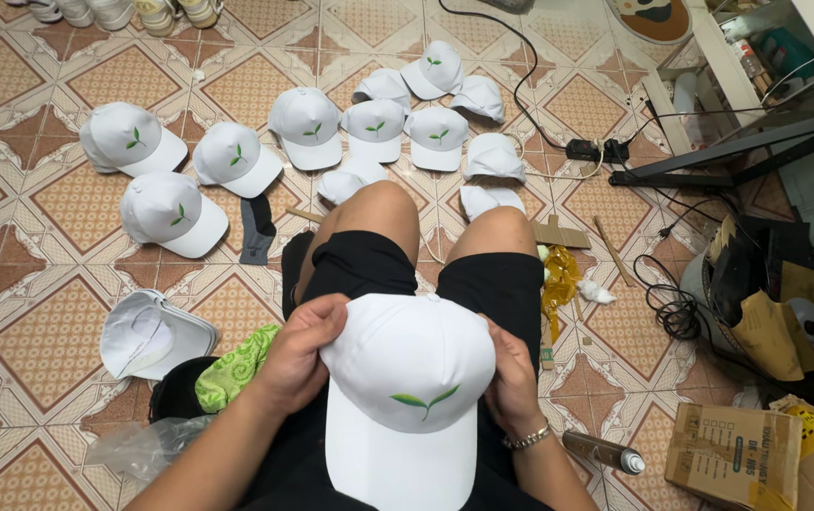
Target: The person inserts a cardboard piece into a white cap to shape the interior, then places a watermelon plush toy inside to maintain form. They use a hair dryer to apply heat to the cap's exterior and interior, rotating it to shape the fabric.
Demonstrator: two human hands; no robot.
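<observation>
Both hands, left (298,355) and right (511,378), flank the white cap (405,378).

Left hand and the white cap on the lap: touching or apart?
Touching. The head view shows the left hand gripping the side of the white cap, fingers pressed onto its crown.

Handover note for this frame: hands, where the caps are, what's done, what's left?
Left hand and right hand grip the crown of a white fabric cap with a green leaf print, on the lap, brim toward the camera.
Done, by the look of it: about a dozen printed white caps laid out on the tiled floor ahead.
Probably left: the nested stack of white caps at the left.
Spray can lies at the right.
</observation>
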